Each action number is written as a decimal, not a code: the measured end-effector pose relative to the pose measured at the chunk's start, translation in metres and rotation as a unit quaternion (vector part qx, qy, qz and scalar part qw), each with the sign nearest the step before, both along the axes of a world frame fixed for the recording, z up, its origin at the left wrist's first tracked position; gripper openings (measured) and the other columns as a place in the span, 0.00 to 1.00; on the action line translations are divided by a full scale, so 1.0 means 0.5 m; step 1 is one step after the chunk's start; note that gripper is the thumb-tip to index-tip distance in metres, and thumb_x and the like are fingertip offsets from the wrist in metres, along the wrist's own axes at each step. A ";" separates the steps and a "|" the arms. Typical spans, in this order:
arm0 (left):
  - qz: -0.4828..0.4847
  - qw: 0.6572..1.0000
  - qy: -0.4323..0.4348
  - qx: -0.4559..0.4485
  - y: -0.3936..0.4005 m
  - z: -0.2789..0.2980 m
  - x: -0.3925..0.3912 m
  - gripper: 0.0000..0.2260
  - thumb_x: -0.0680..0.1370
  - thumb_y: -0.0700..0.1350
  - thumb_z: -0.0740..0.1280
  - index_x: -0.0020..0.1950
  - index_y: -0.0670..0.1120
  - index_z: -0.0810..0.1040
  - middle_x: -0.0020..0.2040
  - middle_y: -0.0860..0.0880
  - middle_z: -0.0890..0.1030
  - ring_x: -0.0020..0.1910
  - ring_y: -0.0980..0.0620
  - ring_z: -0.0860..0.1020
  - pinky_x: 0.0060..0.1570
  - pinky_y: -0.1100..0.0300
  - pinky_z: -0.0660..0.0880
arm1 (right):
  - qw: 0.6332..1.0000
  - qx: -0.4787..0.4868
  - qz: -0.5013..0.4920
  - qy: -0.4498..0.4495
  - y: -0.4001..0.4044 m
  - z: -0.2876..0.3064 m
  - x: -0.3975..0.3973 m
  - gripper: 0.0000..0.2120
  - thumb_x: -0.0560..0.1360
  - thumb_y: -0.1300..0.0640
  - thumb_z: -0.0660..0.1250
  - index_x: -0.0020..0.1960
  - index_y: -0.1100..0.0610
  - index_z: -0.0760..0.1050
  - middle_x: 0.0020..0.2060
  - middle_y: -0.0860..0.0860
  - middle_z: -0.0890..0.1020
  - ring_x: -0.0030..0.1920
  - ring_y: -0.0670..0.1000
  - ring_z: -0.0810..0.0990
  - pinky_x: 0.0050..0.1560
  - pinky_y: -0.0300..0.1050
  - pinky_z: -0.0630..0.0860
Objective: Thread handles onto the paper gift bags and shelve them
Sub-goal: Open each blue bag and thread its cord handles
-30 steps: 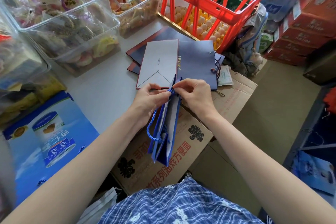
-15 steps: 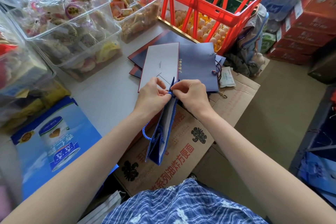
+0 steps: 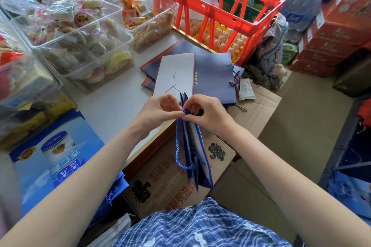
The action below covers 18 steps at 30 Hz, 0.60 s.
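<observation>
Two hands meet at the top edge of a folded blue paper gift bag (image 3: pixel 197 158), and from our only view, the head camera, we are working just past the near edge of the pale grey surface (image 3: pixel 112 104), over the brown printed cardboard boxes (image 3: pixel 172 172). Our left hand (image 3: pixel 158 109) pinches the end of the twisted blue cord handle (image 3: pixel 178 142) between thumb and fingertips; our right hand (image 3: pixel 206 111) has its fingers curled onto the bag's rim right beside that pinch. The cord loops down along the bag's left face, its lower end already meeting the bag.

We judge this to be the feeding or knotting of the second cord end. To do it well, we should keep the rim steady with the right hand, hold the cord close to its tip so it does not fray or bend, and pull gently so the paper around the hole does not tear. The hole itself is hidden behind our fingers.

Now the containers. Clear plastic tubs (image 3: pixel 80 46) at left hold wrapped snacks and pastries. Beyond, a red plastic crate (image 3: pixel 259 24) holds a white plastic bag, and trays of eggs (image 3: pixel 222 40) show below it. Flat dark blue gift bags (image 3: pixel 212 74) lie stacked on the surface just ahead of our hands, the top one already corded.
</observation>
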<state>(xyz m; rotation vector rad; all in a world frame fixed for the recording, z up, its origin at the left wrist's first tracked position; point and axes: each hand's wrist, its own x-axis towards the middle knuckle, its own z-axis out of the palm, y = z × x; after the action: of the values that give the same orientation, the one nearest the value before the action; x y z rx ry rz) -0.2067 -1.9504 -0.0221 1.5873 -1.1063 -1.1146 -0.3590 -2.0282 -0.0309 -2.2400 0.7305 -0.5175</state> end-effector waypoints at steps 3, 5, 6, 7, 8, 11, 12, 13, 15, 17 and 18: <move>-0.031 0.997 0.048 0.047 0.004 -0.002 0.006 0.07 0.70 0.37 0.72 0.41 0.45 0.75 0.41 0.48 0.83 0.42 0.54 0.81 0.45 0.65 0.75 | 1.000 0.022 0.014 -0.003 0.005 0.003 -0.010 0.14 0.69 0.60 0.75 0.50 0.62 0.74 0.39 0.49 0.78 0.36 0.42 0.75 0.40 0.36 0.75; -0.043 0.994 0.076 0.061 0.006 -0.004 0.013 0.07 0.71 0.36 0.72 0.40 0.44 0.75 0.41 0.47 0.84 0.43 0.53 0.82 0.47 0.63 0.75 | 0.999 0.026 0.017 -0.008 0.008 0.004 -0.012 0.15 0.68 0.61 0.75 0.51 0.62 0.73 0.39 0.49 0.77 0.36 0.43 0.75 0.41 0.38 0.76; -0.042 0.994 0.085 0.060 0.006 -0.006 0.015 0.07 0.71 0.36 0.71 0.40 0.44 0.74 0.42 0.47 0.84 0.44 0.52 0.82 0.48 0.62 0.76 | 0.999 0.025 0.019 -0.010 0.007 0.004 -0.012 0.16 0.68 0.62 0.75 0.52 0.62 0.73 0.39 0.49 0.77 0.36 0.45 0.76 0.41 0.39 0.76; -0.035 0.994 0.084 0.056 0.006 -0.007 0.016 0.07 0.71 0.36 0.71 0.40 0.44 0.74 0.41 0.46 0.84 0.44 0.52 0.82 0.48 0.62 0.76 | 0.999 0.022 0.021 -0.010 0.007 0.004 -0.011 0.16 0.69 0.62 0.75 0.52 0.62 0.72 0.40 0.50 0.78 0.37 0.46 0.77 0.41 0.39 0.77; -0.026 0.996 0.078 0.046 0.005 -0.007 0.014 0.08 0.71 0.36 0.71 0.39 0.44 0.73 0.41 0.47 0.84 0.43 0.53 0.82 0.47 0.63 0.76 | 1.000 0.020 0.022 -0.010 0.006 0.004 -0.010 0.16 0.69 0.63 0.74 0.53 0.62 0.72 0.40 0.51 0.78 0.37 0.48 0.77 0.41 0.39 0.77; -0.001 0.999 0.052 -0.004 0.005 -0.008 -0.006 0.08 0.73 0.36 0.70 0.40 0.45 0.72 0.39 0.49 0.82 0.39 0.58 0.80 0.43 0.68 0.76 | 1.000 0.015 0.018 -0.019 0.003 0.003 -0.008 0.15 0.69 0.64 0.73 0.52 0.61 0.71 0.39 0.50 0.77 0.37 0.47 0.76 0.41 0.38 0.76; 0.002 0.999 0.031 -0.023 0.006 -0.011 -0.013 0.08 0.74 0.36 0.69 0.40 0.46 0.72 0.40 0.49 0.81 0.39 0.59 0.80 0.44 0.68 0.76 | 0.999 0.011 0.017 -0.025 0.003 0.002 -0.007 0.15 0.69 0.65 0.73 0.52 0.61 0.71 0.39 0.49 0.77 0.37 0.46 0.75 0.41 0.37 0.75; 0.007 0.999 0.006 -0.038 0.008 -0.014 -0.020 0.08 0.75 0.36 0.68 0.40 0.46 0.72 0.40 0.49 0.81 0.39 0.59 0.79 0.46 0.67 0.76 | 0.999 0.009 0.015 -0.030 0.005 0.000 -0.006 0.15 0.69 0.65 0.73 0.52 0.61 0.71 0.39 0.50 0.77 0.36 0.46 0.75 0.40 0.37 0.75; 0.019 0.997 -0.034 -0.062 0.010 -0.022 -0.029 0.07 0.75 0.37 0.68 0.42 0.48 0.73 0.42 0.50 0.80 0.43 0.58 0.79 0.49 0.64 0.76 | 0.999 0.008 0.009 -0.038 0.008 -0.004 -0.006 0.15 0.68 0.66 0.72 0.52 0.62 0.72 0.39 0.53 0.77 0.36 0.47 0.74 0.40 0.37 0.74; 0.041 0.995 -0.068 -0.068 0.010 -0.029 -0.028 0.07 0.74 0.39 0.69 0.47 0.49 0.73 0.45 0.53 0.79 0.46 0.60 0.78 0.49 0.67 0.74 | 0.999 -0.003 0.004 -0.037 0.011 -0.009 -0.003 0.14 0.68 0.66 0.71 0.53 0.62 0.74 0.40 0.53 0.77 0.37 0.45 0.73 0.41 0.34 0.73; 0.057 0.994 -0.071 -0.058 0.010 -0.034 -0.026 0.09 0.74 0.40 0.70 0.51 0.49 0.73 0.48 0.54 0.78 0.48 0.61 0.77 0.48 0.69 0.73 | 0.999 -0.011 0.001 -0.034 0.013 -0.012 -0.001 0.13 0.69 0.66 0.71 0.53 0.62 0.75 0.41 0.52 0.77 0.37 0.45 0.73 0.41 0.33 0.72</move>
<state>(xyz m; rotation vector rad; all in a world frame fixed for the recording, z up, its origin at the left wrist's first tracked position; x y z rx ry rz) -0.2196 -1.9456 -0.0390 1.6352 -1.1376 -0.8587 -0.3595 -2.0219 -0.0368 -2.2307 0.6910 -0.6012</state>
